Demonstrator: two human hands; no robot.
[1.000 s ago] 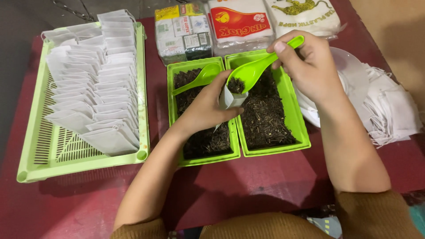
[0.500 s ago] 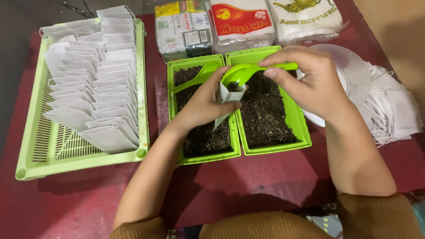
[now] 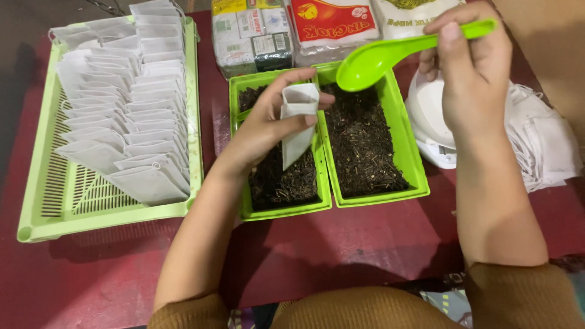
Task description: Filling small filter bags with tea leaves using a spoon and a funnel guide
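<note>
Left hand point(image 3: 262, 131) pinches a small white bag point(image 3: 297, 125) upright over the two green tea trays point(image 3: 329, 201), fingers closed on its top edge. Right hand point(image 3: 472, 73) is wrapped around the handle of a green spoon point(image 3: 390, 55), bowl hovering just past the bag's mouth and looking empty. Seems like the filling step, so next would likely be another dip into the loose tea point(image 3: 365, 146). Filled bags point(image 3: 122, 103) line the slotted tray point(image 3: 36, 201) over left, packets point(image 3: 286, 30) sit behind.
</note>
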